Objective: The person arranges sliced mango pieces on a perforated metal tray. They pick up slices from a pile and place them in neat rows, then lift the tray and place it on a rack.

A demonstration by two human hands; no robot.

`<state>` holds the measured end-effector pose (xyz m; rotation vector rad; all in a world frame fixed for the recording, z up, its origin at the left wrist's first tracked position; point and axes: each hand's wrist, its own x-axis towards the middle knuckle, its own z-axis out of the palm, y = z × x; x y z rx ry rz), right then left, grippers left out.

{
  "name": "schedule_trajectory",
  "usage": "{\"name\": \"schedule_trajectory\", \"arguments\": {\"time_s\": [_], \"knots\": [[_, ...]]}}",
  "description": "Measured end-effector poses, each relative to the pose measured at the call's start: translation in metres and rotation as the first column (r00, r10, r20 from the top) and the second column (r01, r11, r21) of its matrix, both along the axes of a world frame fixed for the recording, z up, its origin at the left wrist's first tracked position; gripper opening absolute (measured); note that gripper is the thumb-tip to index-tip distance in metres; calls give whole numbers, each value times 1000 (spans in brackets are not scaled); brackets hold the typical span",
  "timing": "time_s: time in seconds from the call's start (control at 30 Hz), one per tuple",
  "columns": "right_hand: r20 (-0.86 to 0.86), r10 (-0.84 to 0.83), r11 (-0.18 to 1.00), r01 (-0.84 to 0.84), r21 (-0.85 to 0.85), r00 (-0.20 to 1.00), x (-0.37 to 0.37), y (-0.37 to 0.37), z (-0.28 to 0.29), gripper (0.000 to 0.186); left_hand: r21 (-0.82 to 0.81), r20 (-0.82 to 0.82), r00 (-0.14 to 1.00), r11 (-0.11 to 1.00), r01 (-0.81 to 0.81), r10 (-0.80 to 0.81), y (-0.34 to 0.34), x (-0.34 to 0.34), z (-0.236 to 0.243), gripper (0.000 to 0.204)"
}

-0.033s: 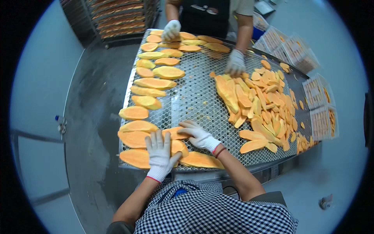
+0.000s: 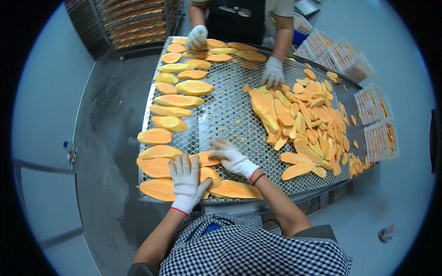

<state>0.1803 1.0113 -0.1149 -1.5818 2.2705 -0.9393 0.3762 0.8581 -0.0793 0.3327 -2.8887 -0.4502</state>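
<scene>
My left hand (image 2: 185, 181), in a white knit glove, lies flat with fingers spread over several long orange slices, which look like sweet potato slices (image 2: 154, 168). Under and beside its thumb, another slice (image 2: 210, 176) is partly covered. My right hand (image 2: 230, 158), gloved too, has its fingers apart at the right end of a sweet potato slice (image 2: 202, 159); slight blur hides how firmly it touches. A long slice (image 2: 237, 189) lies nearest me along the front edge. All rest on a wire mesh rack (image 2: 221, 110), with rows of slices down its left side.
A big heap of slices (image 2: 308, 115) covers the rack's right half. Across the table, a co-worker's gloved hands (image 2: 273, 72) are at the heap and the far row. White crates (image 2: 378, 140) stand along the right; a loaded tray rack (image 2: 133, 23) stands far left.
The whole scene sits slightly further left in the picture. My right hand's fingers have shifted a little, while my left hand stays on the same slices.
</scene>
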Motion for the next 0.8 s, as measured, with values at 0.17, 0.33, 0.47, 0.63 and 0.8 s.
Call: {"name": "schedule_trajectory", "arguments": {"time_s": [0.17,0.33,0.47,0.63,0.8], "knots": [[-425,-746,524,846,101,513,-100,39,33,84,-37,106,991,995,90,-86,-10,-16,-3,81],[-435,-571,637,710,300,696,-121,52,33,56,-11,42,994,994,105,-104,-9,-17,-2,78],[-348,-315,901,393,182,883,-74,20,-4,39,-22,17,993,993,114,-114,-13,-13,-5,78],[-181,-213,971,228,70,960,-28,-39,-3,36,-27,41,994,994,105,-104,-16,-10,-3,79],[-82,-126,991,129,28,989,-14,-75,-4,33,-18,61,994,995,96,-94,-11,-16,-10,79]]}}
